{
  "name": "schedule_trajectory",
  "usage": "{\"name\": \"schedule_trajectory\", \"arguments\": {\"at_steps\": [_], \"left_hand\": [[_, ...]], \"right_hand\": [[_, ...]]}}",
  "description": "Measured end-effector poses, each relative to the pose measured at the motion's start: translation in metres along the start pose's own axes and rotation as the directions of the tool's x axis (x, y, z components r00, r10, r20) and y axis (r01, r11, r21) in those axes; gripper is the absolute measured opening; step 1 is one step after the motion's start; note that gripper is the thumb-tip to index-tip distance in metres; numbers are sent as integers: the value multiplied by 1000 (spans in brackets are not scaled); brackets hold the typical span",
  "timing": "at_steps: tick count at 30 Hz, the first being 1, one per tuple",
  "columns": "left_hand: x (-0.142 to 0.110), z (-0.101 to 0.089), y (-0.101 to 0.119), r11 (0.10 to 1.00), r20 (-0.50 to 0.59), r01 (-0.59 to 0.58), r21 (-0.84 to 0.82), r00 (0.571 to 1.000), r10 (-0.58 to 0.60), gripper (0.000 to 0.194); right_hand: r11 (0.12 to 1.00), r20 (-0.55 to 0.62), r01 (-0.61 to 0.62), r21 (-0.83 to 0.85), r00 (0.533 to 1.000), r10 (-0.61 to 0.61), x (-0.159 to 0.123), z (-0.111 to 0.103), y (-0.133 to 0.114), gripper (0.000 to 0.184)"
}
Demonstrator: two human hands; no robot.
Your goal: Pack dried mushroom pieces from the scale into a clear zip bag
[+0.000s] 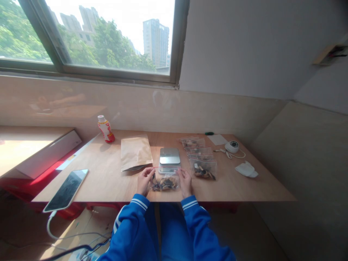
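A small clear zip bag [165,182] with dark dried pieces inside lies near the front edge of the wooden table [108,181]. My left hand [145,180] pinches the bag's top left corner. My right hand [185,181] pinches its top right corner. Both hands have fingers closed on the bag's seal strip. Just behind the bag stands a small silver kitchen scale [169,157]. A brown paper pouch [135,152] lies flat to the left of the scale.
Several filled clear bags [201,159] lie in a row right of the scale. A red-and-white bottle [106,128], a phone [67,189] on a cable, a white round device [232,146], white paper [216,139] and a white cloth [246,169] also sit on the table.
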State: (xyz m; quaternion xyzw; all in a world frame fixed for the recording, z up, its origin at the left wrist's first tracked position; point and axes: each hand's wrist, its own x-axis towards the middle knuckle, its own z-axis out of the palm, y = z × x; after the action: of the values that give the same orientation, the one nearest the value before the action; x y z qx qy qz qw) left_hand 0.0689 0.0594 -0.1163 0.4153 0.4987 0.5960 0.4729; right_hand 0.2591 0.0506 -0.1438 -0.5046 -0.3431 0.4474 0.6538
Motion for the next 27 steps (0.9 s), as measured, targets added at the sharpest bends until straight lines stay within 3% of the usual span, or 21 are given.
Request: {"name": "schedule_trajectory", "arguments": {"at_steps": [21, 27], "left_hand": [[1, -6, -6, 998, -5, 5, 64, 1000, -5, 31], [-1, -4, 1, 999, 113, -13, 39, 994, 8, 30]], "right_hand": [[998, -53, 54, -19, 997, -55, -1, 1, -3, 36], [997, 23, 62, 39, 998, -63, -2, 1, -1, 32]]}}
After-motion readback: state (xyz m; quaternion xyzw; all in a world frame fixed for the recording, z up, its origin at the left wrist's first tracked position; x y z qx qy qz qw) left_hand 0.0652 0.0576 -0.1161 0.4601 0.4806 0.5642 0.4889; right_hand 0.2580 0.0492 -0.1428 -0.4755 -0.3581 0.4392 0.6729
